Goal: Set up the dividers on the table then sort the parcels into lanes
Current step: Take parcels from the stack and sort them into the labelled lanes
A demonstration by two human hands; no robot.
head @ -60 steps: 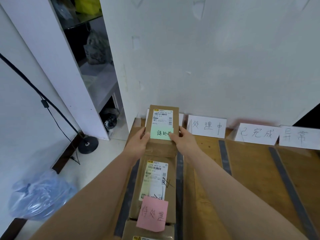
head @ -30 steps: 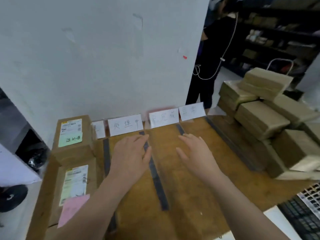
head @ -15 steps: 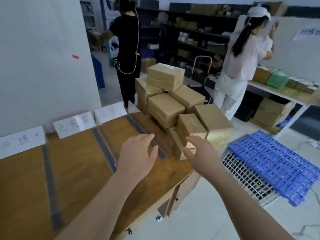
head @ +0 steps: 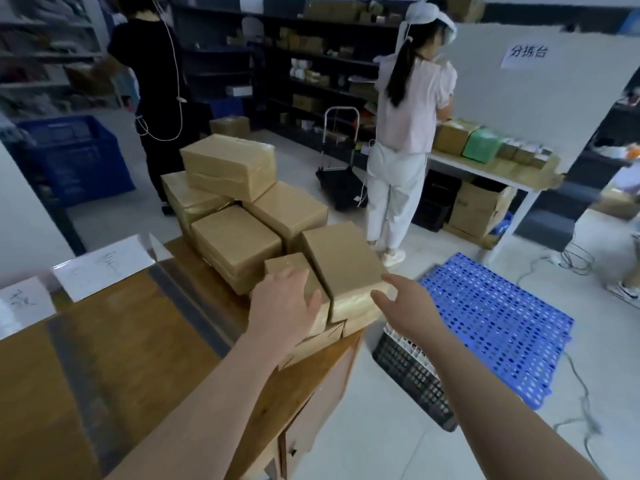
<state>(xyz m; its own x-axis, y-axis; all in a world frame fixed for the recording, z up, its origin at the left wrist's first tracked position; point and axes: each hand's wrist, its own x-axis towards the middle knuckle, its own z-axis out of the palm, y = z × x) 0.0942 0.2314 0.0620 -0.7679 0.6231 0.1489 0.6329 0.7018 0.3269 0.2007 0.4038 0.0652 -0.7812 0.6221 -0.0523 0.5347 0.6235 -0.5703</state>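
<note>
From the head camera: left hand (head: pixel 284 303), fingers spread, lies over a small parcel (head: pixel 287 266). The right hand (head: pixel 403 306), spread and empty, reaches the bigger parcel (head: pixel 341 258) between both hands. It sits near the desk (head: pixel 121 341) corner, so a one-sided pull could tip it floorwards.

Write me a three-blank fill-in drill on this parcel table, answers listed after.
The plastic pallet on the floor is ____.
The left hand is over the ____ of the two nearest parcels.
Both it and the right hand are ____, gripping nothing.
Answers: blue; smaller; open.
</note>
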